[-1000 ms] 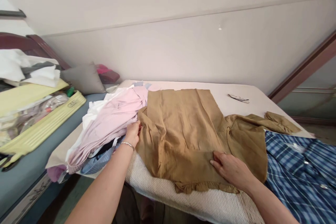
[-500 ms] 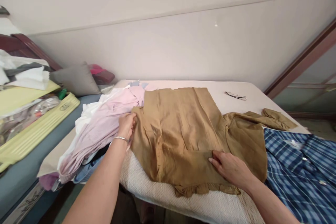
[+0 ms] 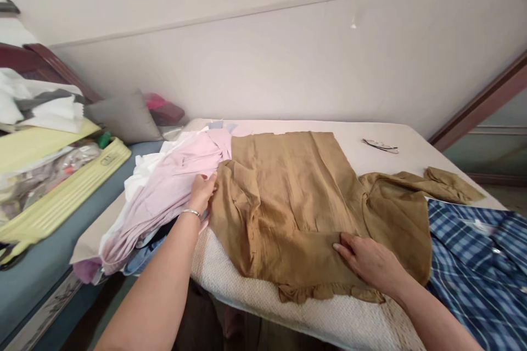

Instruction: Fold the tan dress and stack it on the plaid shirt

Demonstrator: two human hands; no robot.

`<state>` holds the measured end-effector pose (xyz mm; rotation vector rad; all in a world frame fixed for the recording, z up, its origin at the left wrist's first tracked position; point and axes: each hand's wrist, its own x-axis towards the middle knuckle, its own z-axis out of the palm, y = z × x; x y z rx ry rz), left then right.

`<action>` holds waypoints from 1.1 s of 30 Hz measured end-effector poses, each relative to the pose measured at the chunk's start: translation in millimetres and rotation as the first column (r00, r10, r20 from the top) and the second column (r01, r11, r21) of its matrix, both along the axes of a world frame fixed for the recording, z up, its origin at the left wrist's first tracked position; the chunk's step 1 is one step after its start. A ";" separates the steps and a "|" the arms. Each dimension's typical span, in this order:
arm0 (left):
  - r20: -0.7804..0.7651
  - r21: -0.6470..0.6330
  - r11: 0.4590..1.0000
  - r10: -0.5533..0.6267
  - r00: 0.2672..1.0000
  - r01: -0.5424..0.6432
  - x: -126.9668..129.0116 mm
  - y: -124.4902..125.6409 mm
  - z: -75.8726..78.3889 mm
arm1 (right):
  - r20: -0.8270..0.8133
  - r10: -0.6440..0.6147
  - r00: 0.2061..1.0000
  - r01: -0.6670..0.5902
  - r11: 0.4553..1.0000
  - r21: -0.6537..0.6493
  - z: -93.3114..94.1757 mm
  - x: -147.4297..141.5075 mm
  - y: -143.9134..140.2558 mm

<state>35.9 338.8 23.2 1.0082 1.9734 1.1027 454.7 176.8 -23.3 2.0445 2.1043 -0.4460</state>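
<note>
Brown top: the brown top (image 3: 288, 186) lies spread across the middle of the table (image 3: 395, 162), between the pink cloth and the plaid shirt; its far edge is fairly straight, its body creased lengthwise; a ruffled strip (image 3: 329, 292) shows at the near side; one sleeve (image 3: 395, 192) stretches off to the right, its end bent over
Left hand: the left hand (image 3: 202, 192) is at the top's left edge, fingers curled and thumb pointing forward along the cloth; whether it grips that edge or only touches it, I cannot tell; a bracelet (image 3: 191, 212) circles the wrist
Right hand: the right hand (image 3: 368, 260) rests on the near right part of the top, fingers bent, thumb set against the fabric; whether it pinches a fold or merely presses, I cannot tell
Left pile: the pink cloth (image 3: 177, 186) lies over white cloth (image 3: 138, 178), close beside the left hand; blue cloth (image 3: 142, 258) and purple cloth (image 3: 86, 270) show at the pile's near end
Plaid shirt: the plaid shirt (image 3: 473, 279) lies at the right, next to the top's sleeve; its collar and buttons are visible
Glasses: the glasses (image 3: 380, 146) lie on the table's far right part
Far left: a yellow case (image 3: 109, 167) stands near a grey pillow (image 3: 123, 118)
</note>
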 end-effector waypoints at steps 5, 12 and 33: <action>0.293 -0.024 0.999 -0.033 0.956 0.041 -0.1 11.6 -18.0 | -0.012 -0.007 1.000 0.007 1.000 -0.007 4.1 -1.8 1.4; 0.498 -0.128 0.991 0.094 0.862 -0.034 5.8 14.6 -33.6 | -0.006 -0.012 1.000 0.012 1.000 0.000 -1.8 -0.6 1.1; 0.576 0.050 0.998 0.011 0.817 -0.049 19.4 17.1 -35.7 | 0.005 -0.015 1.000 0.015 1.000 -0.016 4.1 -2.7 1.3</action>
